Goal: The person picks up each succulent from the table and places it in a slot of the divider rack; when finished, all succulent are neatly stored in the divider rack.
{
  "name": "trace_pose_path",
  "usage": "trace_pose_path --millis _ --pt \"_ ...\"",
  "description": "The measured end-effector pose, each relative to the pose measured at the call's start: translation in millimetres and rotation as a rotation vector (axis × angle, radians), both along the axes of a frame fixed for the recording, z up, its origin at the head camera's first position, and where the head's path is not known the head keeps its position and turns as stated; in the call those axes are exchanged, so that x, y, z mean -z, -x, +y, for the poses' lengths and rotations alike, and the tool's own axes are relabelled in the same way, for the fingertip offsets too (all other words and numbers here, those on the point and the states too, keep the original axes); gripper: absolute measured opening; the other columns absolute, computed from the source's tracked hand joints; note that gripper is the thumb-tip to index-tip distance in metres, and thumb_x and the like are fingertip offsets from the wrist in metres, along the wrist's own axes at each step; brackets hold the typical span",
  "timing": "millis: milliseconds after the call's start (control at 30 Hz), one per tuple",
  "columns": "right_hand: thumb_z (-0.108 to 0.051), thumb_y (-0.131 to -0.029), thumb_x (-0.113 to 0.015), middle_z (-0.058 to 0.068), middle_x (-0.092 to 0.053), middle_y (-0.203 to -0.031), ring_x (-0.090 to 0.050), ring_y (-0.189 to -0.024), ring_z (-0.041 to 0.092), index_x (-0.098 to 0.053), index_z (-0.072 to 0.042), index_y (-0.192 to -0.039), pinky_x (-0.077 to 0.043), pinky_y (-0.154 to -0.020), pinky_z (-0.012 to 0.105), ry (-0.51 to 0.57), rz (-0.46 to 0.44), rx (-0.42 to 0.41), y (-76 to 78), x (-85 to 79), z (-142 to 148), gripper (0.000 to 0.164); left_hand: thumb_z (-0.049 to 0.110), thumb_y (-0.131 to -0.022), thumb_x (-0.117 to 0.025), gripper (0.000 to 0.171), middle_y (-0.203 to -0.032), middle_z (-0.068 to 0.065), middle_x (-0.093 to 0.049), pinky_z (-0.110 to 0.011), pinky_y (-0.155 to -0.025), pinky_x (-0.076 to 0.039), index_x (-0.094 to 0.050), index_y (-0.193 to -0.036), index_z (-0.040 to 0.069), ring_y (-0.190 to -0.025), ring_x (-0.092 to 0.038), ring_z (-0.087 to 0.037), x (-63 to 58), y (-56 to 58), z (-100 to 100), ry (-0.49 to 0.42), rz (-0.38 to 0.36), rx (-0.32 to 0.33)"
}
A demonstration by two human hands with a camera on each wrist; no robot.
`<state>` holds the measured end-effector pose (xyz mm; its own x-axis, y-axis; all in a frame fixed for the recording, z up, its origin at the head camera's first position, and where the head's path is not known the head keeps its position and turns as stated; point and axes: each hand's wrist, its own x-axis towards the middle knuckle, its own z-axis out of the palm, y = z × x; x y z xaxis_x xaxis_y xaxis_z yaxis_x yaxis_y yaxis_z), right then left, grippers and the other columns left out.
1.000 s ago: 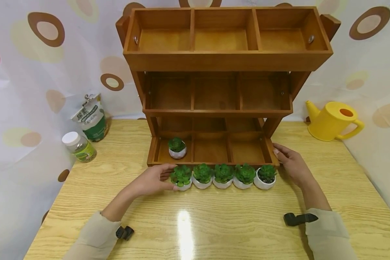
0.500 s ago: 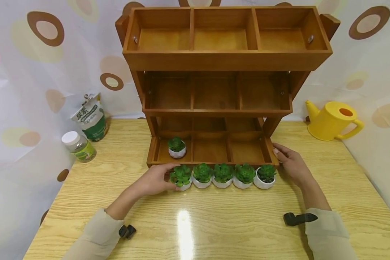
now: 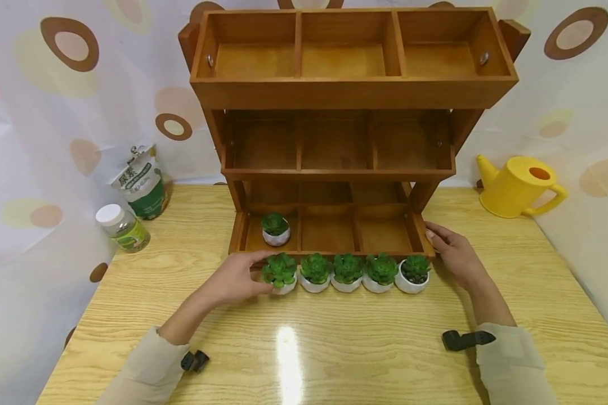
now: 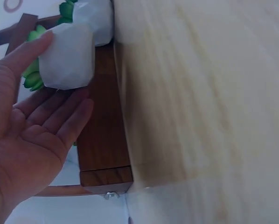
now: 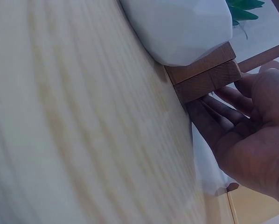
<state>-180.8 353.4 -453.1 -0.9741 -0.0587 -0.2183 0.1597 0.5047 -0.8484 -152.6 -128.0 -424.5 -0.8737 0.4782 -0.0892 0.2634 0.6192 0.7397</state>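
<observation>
Raised a little and shifted left since the earlier frame, the leftmost potted plant (image 3: 280,271) sits just off the table (image 3: 365,349), before the wooden rack (image 3: 354,94). The left hand (image 3: 238,277) pinches it front and back, probably because the neighbouring plant (image 3: 314,273) crowds its right side. The right hand (image 3: 456,256) touches the rack's end, perhaps steadying it; whether its fingers grip cannot be told.
</observation>
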Motion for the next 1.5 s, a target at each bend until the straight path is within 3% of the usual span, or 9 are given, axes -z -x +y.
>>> trace_pose_path --millis 367,667,800,1033,1500 --pt "-0.048 -0.110 -0.031 0.024 -0.031 -0.163 -0.033 -0.149 0.043 -0.020 -0.009 -0.163 -0.028 -0.120 0.059 0.005 -0.009 0.005 -3.0 -4.4 -1.6 0.067 0.031 -0.082 -0.083 0.067 -0.133 -0.005 -0.069 -0.048 -0.102 -0.053 -0.060 -0.143 0.016 -0.123 -0.065 -0.026 -30.1 4.7 -2.9 -0.022 0.086 -0.021" --pt "-0.050 -0.109 -0.031 0.024 -0.032 -0.162 -0.034 -0.149 0.042 -0.021 -0.008 -0.162 -0.028 -0.120 0.058 0.001 -0.010 0.011 -3.6 -3.0 -1.5 0.069 0.028 -0.082 -0.083 0.067 -0.135 -0.007 -0.068 -0.047 -0.101 -0.054 -0.060 -0.143 0.015 -0.122 -0.066 -0.027 -46.5 14.8 4.8 -0.057 0.097 -0.030" --pt "-0.050 -0.109 -0.031 0.024 -0.032 -0.162 -0.035 -0.148 0.042 -0.021 -0.008 -0.162 -0.029 -0.120 0.058 0.005 -0.003 0.007 -3.8 -3.1 -1.9 0.069 0.030 -0.081 -0.084 0.067 -0.134 -0.005 -0.069 -0.046 -0.102 -0.053 -0.061 -0.142 0.017 -0.122 -0.066 -0.024 -50.2 20.5 10.4 -0.066 0.106 -0.031" --pt "-0.050 -0.109 -0.031 0.023 -0.034 -0.162 -0.037 -0.148 0.041 -0.022 -0.007 -0.162 -0.029 -0.120 0.057 0.006 -0.004 0.005 -3.1 -2.9 0.1 0.069 0.023 -0.082 -0.084 0.064 -0.127 -0.006 -0.072 -0.046 -0.099 -0.056 -0.061 -0.142 0.014 -0.116 -0.070 -0.022 -53.4 32.2 20.5 -0.162 0.052 -0.028" --pt "-0.044 -0.111 -0.030 0.023 -0.033 -0.162 -0.038 -0.147 0.040 -0.020 -0.009 -0.163 -0.030 -0.120 0.056 0.018 -0.009 -0.001 0.8 1.3 2.4 0.063 0.030 -0.082 -0.083 0.064 -0.129 -0.002 -0.071 -0.039 -0.097 -0.057 -0.061 -0.142 0.019 -0.115 -0.071 -0.020 -61.2 48.5 42.8 -0.135 0.024 -0.028"
